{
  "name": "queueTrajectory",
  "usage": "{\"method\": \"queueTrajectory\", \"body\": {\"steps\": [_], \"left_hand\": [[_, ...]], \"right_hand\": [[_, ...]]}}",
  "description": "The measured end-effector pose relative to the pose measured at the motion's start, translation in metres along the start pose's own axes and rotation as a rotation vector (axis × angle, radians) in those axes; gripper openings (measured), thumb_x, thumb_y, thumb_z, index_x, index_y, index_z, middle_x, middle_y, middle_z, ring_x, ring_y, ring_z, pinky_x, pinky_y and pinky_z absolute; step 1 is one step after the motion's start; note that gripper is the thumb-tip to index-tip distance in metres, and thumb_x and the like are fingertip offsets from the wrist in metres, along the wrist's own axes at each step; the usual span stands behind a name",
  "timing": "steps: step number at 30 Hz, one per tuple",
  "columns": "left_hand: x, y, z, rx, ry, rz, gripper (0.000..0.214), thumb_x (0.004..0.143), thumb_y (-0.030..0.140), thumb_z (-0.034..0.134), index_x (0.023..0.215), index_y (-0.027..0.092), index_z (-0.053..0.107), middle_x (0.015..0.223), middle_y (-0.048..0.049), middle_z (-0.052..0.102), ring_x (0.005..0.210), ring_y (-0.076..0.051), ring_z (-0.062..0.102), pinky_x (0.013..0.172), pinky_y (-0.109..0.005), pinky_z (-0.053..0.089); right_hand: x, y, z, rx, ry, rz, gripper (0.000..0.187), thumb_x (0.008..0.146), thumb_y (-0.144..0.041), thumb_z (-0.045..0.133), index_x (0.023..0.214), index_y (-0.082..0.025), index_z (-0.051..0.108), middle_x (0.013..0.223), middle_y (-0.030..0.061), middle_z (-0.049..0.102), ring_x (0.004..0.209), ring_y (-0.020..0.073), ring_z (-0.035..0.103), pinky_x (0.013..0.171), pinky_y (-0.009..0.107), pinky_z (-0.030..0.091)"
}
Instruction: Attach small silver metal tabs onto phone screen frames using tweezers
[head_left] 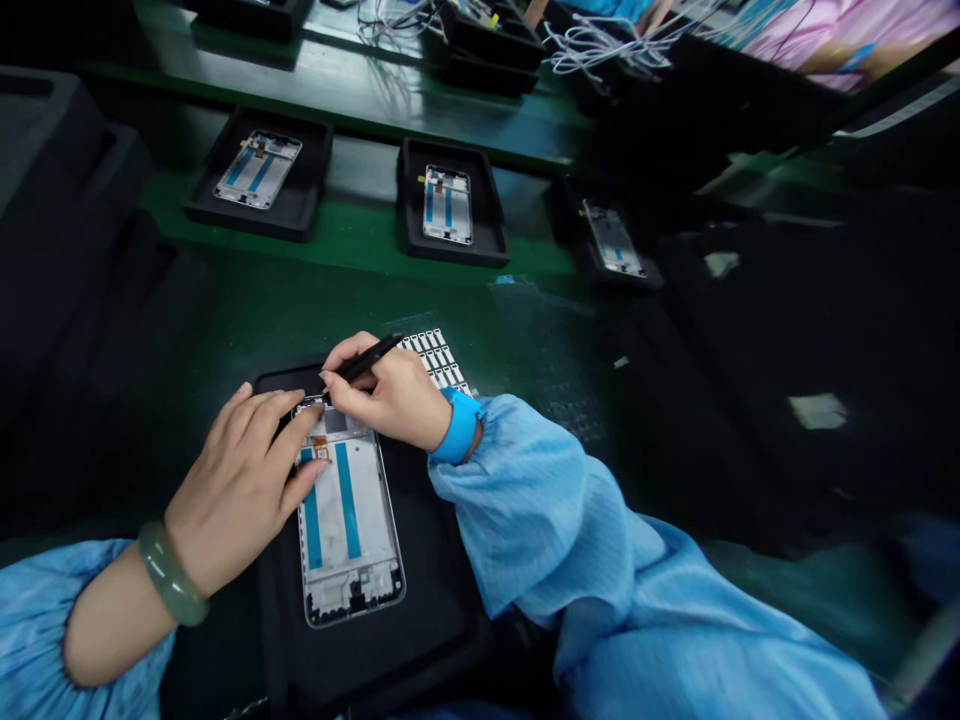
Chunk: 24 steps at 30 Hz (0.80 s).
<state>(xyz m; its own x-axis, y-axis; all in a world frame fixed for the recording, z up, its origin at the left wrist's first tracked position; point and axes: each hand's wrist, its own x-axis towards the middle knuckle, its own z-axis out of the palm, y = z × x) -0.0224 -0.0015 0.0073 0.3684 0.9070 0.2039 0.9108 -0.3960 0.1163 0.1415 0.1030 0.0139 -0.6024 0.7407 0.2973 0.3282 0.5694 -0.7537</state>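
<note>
The phone frame [349,520] lies in a black tray [285,640] beneath both hands. The left hand [240,490] steadies its top edge with spread fingers, while the right hand [390,395] pinches a black pen-like tool [371,360] low against it. A sheet of white labels [435,358] sits just beyond the right hand.

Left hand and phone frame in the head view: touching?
Touching. The head view shows the left hand with its fingertips lying on the upper end of the phone frame, no gap visible.
</note>
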Motion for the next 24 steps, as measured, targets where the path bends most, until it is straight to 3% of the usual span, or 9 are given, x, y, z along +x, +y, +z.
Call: {"method": "queueTrajectory", "body": {"steps": [5, 9, 11, 15, 17, 20, 22, 24], "left_hand": [[0.002, -0.002, 0.0, -0.002, -0.009, 0.007, 0.042, 0.085, 0.036, 0.048, 0.122, 0.015, 0.048, 0.12, -0.0126, 0.053, 0.114, -0.027, 0.046, 0.103, -0.051, 0.032], [0.004, -0.002, -0.002, 0.006, -0.028, 0.02, 0.04, 0.085, 0.036, 0.047, 0.119, 0.015, 0.05, 0.117, -0.0119, 0.055, 0.109, -0.026, 0.049, 0.103, -0.051, 0.032], [0.003, -0.002, -0.004, 0.016, -0.034, 0.027, 0.039, 0.085, 0.035, 0.047, 0.119, 0.015, 0.051, 0.118, -0.012, 0.055, 0.11, -0.026, 0.05, 0.103, -0.051, 0.032], [0.008, -0.001, -0.013, -0.021, -0.072, 0.007, 0.039, 0.086, 0.039, 0.045, 0.118, 0.018, 0.051, 0.117, -0.011, 0.057, 0.109, -0.026, 0.052, 0.102, -0.05, 0.033], [0.024, -0.003, -0.017, -0.068, -0.099, -0.103, 0.041, 0.087, 0.041, 0.041, 0.117, 0.015, 0.05, 0.108, -0.0111, 0.061, 0.102, -0.024, 0.057, 0.095, -0.044, 0.041], [0.069, -0.017, -0.016, 0.013, -0.074, -0.343, 0.04, 0.088, 0.034, 0.037, 0.119, 0.011, 0.048, 0.111, -0.0144, 0.059, 0.102, -0.026, 0.057, 0.087, -0.04, 0.046], [0.107, -0.036, -0.009, 0.084, -0.015, -0.415, 0.042, 0.086, 0.023, 0.036, 0.125, 0.01, 0.043, 0.134, -0.0183, 0.043, 0.125, -0.031, 0.038, 0.101, -0.049, 0.032], [0.141, -0.061, 0.001, 0.122, 0.025, -0.512, 0.046, 0.085, 0.011, 0.026, 0.129, 0.008, 0.039, 0.14, -0.0219, 0.033, 0.132, -0.033, 0.026, 0.103, -0.06, 0.019]], "right_hand": [[-0.001, 0.002, 0.005, -0.088, 0.013, -0.131, 0.008, 0.081, -0.021, 0.048, 0.084, -0.017, 0.055, 0.083, 0.0021, 0.062, 0.073, 0.0106, 0.059, 0.069, 0.021, 0.046], [0.0, 0.0, 0.005, -0.088, -0.076, -0.176, 0.009, 0.081, -0.019, 0.046, 0.085, -0.017, 0.054, 0.084, 0.0024, 0.061, 0.073, 0.0105, 0.058, 0.068, 0.021, 0.045], [0.002, 0.0, -0.002, -0.08, -0.077, -0.189, 0.009, 0.083, -0.02, 0.046, 0.085, -0.016, 0.055, 0.083, 0.0024, 0.061, 0.074, 0.0107, 0.058, 0.068, 0.022, 0.045], [0.008, 0.006, -0.033, -0.197, 0.089, -0.099, 0.019, 0.09, -0.025, 0.04, 0.092, -0.015, 0.056, 0.09, 0.0047, 0.062, 0.084, 0.0134, 0.057, 0.076, 0.026, 0.045], [0.009, 0.012, -0.045, -0.383, 0.033, -0.064, 0.022, 0.091, -0.025, 0.039, 0.101, -0.016, 0.057, 0.102, 0.0064, 0.061, 0.096, 0.0173, 0.054, 0.081, 0.03, 0.044], [0.009, 0.021, -0.046, -0.636, -0.26, -0.022, 0.027, 0.089, -0.028, 0.045, 0.111, -0.018, 0.057, 0.108, 0.0075, 0.059, 0.098, 0.0209, 0.052, 0.078, 0.032, 0.044], [0.009, 0.023, -0.041, -0.737, -0.382, -0.021, 0.027, 0.09, -0.028, 0.045, 0.11, -0.017, 0.059, 0.106, 0.0084, 0.059, 0.096, 0.0205, 0.053, 0.076, 0.031, 0.044], [0.011, 0.023, -0.042, -0.793, -0.415, -0.044, 0.026, 0.091, -0.028, 0.043, 0.107, -0.017, 0.06, 0.105, 0.0086, 0.058, 0.096, 0.02, 0.053, 0.074, 0.029, 0.044]]}}
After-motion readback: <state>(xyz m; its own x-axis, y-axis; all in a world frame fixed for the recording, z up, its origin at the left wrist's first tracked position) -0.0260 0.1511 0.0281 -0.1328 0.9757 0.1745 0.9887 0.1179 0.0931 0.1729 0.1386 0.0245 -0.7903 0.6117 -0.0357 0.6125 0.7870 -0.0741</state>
